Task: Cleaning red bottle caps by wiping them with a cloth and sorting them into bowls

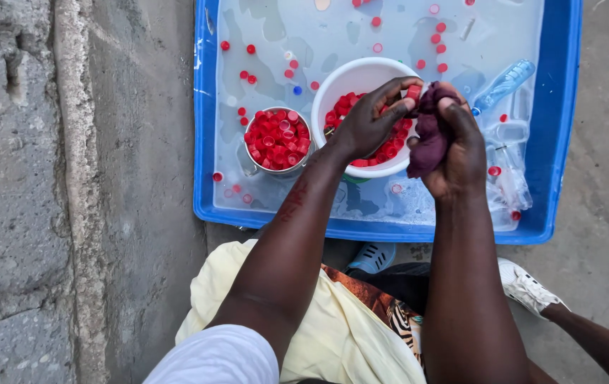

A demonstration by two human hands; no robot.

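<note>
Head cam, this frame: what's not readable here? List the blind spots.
- Far end of the blue tub: cut off by the top edge.
- Right part of the white bowl and its caps: hidden by the left hand, right hand and purple cloth.
- Red cap: mostly covered by left fingers.
- Clear bottles in the water: blurred by glare, count unclear.
- Metal cup's handle: not visible.

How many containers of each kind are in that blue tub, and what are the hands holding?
White bowl with red caps: 1
Metal cup with red caps: 1
Clear plastic bottles: at least 2
Total in the blue tub: at least 4
Left hand: 1 red cap
Right hand: 1 purple cloth
</note>
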